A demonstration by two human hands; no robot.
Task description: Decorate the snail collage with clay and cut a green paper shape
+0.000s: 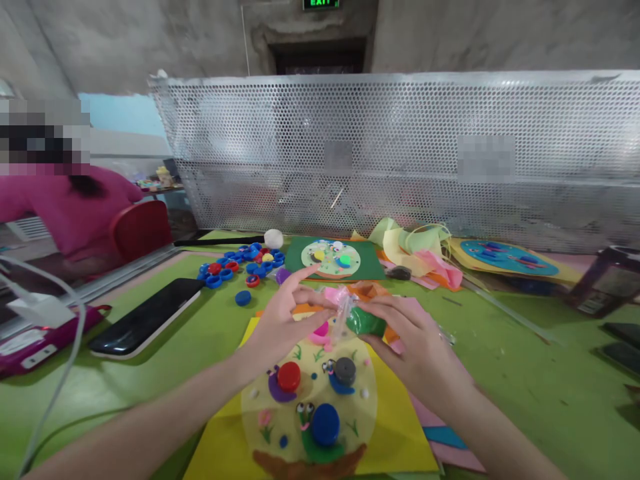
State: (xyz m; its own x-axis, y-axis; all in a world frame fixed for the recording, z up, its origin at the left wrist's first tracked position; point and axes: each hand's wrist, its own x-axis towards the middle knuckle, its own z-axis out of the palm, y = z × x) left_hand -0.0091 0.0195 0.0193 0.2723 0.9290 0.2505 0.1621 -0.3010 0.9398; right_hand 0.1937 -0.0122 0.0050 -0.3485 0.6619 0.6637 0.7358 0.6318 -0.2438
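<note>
A clear plastic bag [342, 317] with a lump of green modelling clay [364, 323] in it is held over the craft picture. My right hand [413, 333] grips the clay end between thumb and fingers. At the bag's other end, my left hand [287, 317] pinches the plastic, its index finger raised. Below lies a yellow sheet [220, 427] carrying a pale round card [363, 413]. On the card are clay snails with a red cap [289, 377], a grey cap [345, 371] and a blue cap [325, 424] as shells. A pink piece [319, 332] is partly hidden by the left hand.
Bottle caps [214, 269] lie in a pile at left, near a black phone [150, 317] and a purple power strip [50, 343]. Another snail picture [295, 257], paper scraps [435, 267] and a dark can [605, 280] stand farther back. A perforated metal screen [400, 167] borders the table.
</note>
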